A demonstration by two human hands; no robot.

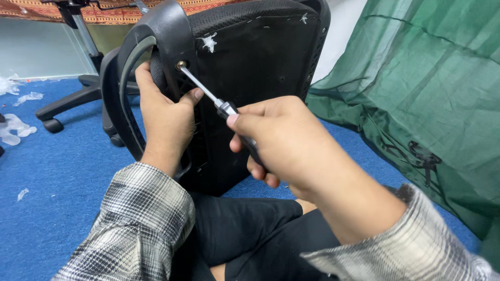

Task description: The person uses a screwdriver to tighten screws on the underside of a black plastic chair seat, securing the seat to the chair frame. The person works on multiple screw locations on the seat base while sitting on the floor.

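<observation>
Gripping a screwdriver (pixel 229 112) at centre frame, the right hand (pixel 284 140) set its tip in a bolt (pixel 181 65); left hand (pixel 165 112) fingers wrapped the chair armrest (pixel 156 36), upper left.

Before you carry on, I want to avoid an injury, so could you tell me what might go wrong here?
The screwdriver meets the screw at a slant, so its tip may slip out. The left hand grips the armrest just beside that screw, so a slip could jab the thumb.
</observation>
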